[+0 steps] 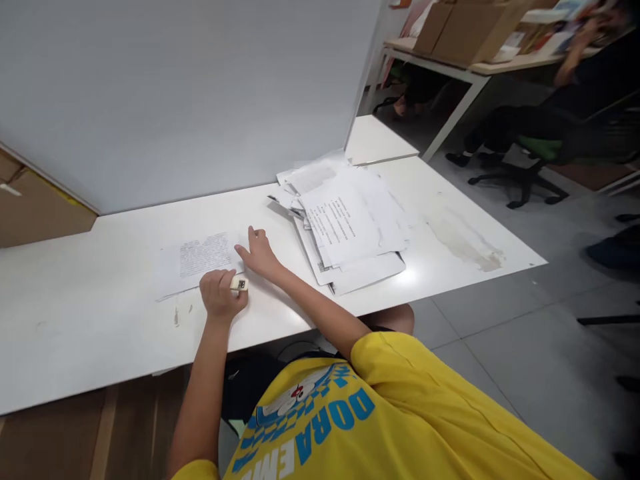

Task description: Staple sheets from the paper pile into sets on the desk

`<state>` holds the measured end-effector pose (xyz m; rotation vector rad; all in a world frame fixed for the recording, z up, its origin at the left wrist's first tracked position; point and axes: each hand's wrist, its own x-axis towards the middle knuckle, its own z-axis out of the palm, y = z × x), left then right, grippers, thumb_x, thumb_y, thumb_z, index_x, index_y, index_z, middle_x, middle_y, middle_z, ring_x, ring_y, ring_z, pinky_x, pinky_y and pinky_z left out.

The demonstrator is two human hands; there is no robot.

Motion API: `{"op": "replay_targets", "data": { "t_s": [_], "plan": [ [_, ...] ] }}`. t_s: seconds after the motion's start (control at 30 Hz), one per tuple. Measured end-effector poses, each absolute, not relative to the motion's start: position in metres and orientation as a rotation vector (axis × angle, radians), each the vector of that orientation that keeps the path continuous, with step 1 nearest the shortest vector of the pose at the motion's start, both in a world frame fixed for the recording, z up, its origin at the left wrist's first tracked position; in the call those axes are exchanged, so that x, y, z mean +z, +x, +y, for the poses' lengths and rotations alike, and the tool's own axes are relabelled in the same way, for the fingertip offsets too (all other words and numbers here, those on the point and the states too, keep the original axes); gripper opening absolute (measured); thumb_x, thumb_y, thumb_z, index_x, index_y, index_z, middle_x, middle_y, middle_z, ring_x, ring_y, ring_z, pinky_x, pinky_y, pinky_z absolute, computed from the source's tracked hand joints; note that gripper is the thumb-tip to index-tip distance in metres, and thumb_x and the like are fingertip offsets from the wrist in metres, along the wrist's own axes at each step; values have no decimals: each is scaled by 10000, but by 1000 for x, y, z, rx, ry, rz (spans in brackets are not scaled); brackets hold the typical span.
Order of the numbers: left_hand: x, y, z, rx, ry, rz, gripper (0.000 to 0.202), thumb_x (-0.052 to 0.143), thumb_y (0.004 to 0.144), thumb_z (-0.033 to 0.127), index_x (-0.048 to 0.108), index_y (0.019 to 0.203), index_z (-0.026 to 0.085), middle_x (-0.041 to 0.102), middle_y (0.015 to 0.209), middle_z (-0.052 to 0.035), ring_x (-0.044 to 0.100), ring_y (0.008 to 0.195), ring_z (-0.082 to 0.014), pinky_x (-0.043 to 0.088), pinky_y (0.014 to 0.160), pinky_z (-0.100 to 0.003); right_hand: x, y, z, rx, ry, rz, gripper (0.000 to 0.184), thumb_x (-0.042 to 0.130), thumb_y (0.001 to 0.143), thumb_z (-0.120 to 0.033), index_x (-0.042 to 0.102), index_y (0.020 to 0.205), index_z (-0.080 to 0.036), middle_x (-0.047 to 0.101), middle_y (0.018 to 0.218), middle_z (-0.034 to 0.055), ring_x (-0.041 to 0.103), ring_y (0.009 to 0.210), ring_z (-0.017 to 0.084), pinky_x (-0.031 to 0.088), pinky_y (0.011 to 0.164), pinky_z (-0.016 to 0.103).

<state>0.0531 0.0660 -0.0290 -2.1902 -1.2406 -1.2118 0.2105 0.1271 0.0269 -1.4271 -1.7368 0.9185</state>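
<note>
My left hand (pixel 220 297) is closed around a small cream-white stapler (pixel 239 284) with a dark square on its end; most of it is hidden in the fist. This hand is at the lower right corner of a printed sheet (pixel 200 259), which lies flat on the white table. At the right edge of that sheet is my right hand (pixel 259 253), fingers apart and nothing held. Whether it touches the paper I cannot tell. Small scraps (pixel 176 317) lie on the table left of my left hand.
A messy pile of papers (pixel 345 220) sits right of my hands on the white table (pixel 100 300). A grey partition (pixel 200 100) stands behind, with a cardboard box (pixel 40 207) at left. Beyond are another desk with boxes (pixel 465 30) and a seated person (pixel 590 87).
</note>
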Motion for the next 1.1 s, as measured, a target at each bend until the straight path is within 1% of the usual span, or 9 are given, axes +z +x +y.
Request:
{"op": "replay_targets", "data": {
  "t_s": [0.07, 0.17, 0.33, 0.43, 0.53, 0.67, 0.77, 0.9, 1.1],
  "plan": [
    [-26, 53, 65, -1217, -2195, -1252, 588, 594, 756, 223, 439, 1323, 240, 602, 1050, -129, 587, 1020, -328, 406, 941, -561, 30, 246, 116, 775, -1428, -1720, 645, 475, 950, -455, 367, 1495, -125, 431, 1386, 209, 411, 1310, 374, 323, 1138, 521],
    [-19, 55, 66, -1211, -2112, -1194, 599, 610, 737, 194, 441, 1309, 248, 599, 1014, -111, 603, 946, -304, 438, 897, -539, 30, 316, 99, 466, -1603, -1637, 634, 510, 924, -471, 445, 1438, -104, 451, 1377, 244, 389, 1298, 411, 284, 1130, 581],
    [-8, 70, 69, -1172, -2119, -1061, 554, 619, 731, 172, 480, 1262, 245, 619, 917, -85, 611, 845, -283, 457, 799, -482, 11, 415, 76, 94, -2045, -1192, 807, 500, 907, -581, 334, 1467, -24, 370, 1453, 313, 312, 1359, 446, 227, 1128, 616],
    [-9, 86, 62, -1025, -2329, -838, 472, 619, 755, 195, 525, 1216, 244, 652, 900, -81, 635, 819, -261, 478, 771, -433, 0, 437, 65, 68, -2131, -1082, 754, 565, 858, -585, 443, 1378, -52, 472, 1345, 300, 405, 1277, 441, 304, 1078, 601],
    [-10, 97, 56, -826, -2515, -443, 384, 623, 773, 159, 575, 1136, 278, 687, 871, -42, 656, 777, -204, 498, 761, -364, 2, 447, 57, 129, -2069, -987, 538, 554, 855, -453, 528, 1265, -106, 560, 1246, 241, 491, 1196, 390, 395, 1018, 530],
    [-5, 96, 56, -840, -2430, -449, 353, 593, 786, 153, 596, 1122, 265, 702, 851, -53, 669, 761, -208, 510, 763, -368, 13, 463, 50, 312, -1875, -835, 394, 496, 831, -334, 568, 1183, -172, 655, 1142, 141, 592, 1058, 293, 470, 929, 403],
    [-1, 94, 59, -825, -2387, -497, 367, 583, 784, 164, 592, 1139, 258, 704, 851, -59, 675, 770, -218, 508, 770, -377, 18, 481, 45, 377, -1840, -775, 343, 502, 801, -332, 627, 1088, -190, 691, 1045, 104, 610, 974, 270, 482, 874, 371],
    [4, 96, 59, -786, -2331, -477, 337, 570, 784, 169, 589, 1112, 246, 699, 837, -60, 668, 758, -217, 500, 754, -377, 16, 504, 38, 277, -1874, -739, 310, 473, 780, -293, 673, 987, -180, 684, 1066, 112, 604, 1003, 267, 470, 923, 387],
    [11, 100, 59, -802, -2288, -478, 309, 577, 777, 150, 586, 1077, 222, 696, 821, -66, 652, 747, -222, 494, 751, -371, 5, 529, 22, 189, -1888, -632, 303, 482, 759, -290, 683, 958, -181, 701, 1036, 106, 611, 1003, 268, 462, 955, 391]
  ]
}}
